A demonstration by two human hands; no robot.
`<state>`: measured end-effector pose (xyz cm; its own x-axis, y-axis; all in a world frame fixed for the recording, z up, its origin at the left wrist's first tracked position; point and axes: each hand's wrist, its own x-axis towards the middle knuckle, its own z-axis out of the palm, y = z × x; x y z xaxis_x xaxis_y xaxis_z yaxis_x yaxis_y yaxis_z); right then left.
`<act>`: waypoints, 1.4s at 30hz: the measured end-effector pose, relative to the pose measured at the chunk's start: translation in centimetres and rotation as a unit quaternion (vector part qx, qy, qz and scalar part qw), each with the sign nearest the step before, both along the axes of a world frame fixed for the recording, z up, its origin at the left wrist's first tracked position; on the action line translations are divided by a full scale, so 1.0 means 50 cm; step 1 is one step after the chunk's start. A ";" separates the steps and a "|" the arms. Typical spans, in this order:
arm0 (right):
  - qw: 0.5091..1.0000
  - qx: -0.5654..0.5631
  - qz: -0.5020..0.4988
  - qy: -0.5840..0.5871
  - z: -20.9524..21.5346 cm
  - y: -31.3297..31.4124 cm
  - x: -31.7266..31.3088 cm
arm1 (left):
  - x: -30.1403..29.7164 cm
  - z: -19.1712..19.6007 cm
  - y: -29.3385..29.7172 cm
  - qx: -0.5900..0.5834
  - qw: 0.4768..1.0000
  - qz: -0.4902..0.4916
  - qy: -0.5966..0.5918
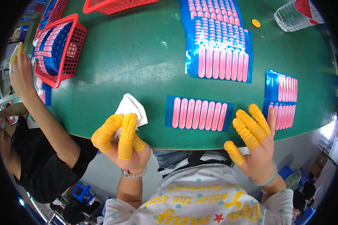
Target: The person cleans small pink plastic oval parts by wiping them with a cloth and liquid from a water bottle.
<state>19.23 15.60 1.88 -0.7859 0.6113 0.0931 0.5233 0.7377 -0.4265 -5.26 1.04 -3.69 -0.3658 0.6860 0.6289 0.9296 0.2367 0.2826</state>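
Observation:
My left hand (129, 148), with yellow finger cots on its fingers, pinches a folded white cloth (132, 107) above the table's near edge. Yellow cots also cover most fingers of my right hand (257, 146), which is open with its fingers spread and nothing in them. Between the two hands lies a blue sheet (169, 112) bearing a row of pink rounded strips (199, 114). Just beyond my right hand's fingertips rests a small stack of similar blue sheets (271, 88), partly hidden by a finger.
A larger pile of blue-and-pink sheets (222, 63) lies on the green table (139, 56). Red baskets (79, 45) stand at the left and far edge, one filled with sheets. A clear bottle (291, 17) and yellow ring (255, 23) are far right. A co-worker's arm (45, 108) reaches in at left.

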 end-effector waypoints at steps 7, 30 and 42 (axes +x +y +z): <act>1.000 -0.004 0.026 0.000 -0.006 -0.006 -0.023 | 0.005 0.032 0.007 -0.078 0.995 -0.033 0.061; 0.995 -0.059 0.071 -0.024 -0.015 -0.005 -0.065 | -0.031 0.083 0.133 -0.184 0.929 -0.271 0.173; 0.996 -0.060 0.069 -0.016 -0.025 -0.003 -0.072 | -0.055 0.067 0.017 -0.107 0.990 -0.088 -0.006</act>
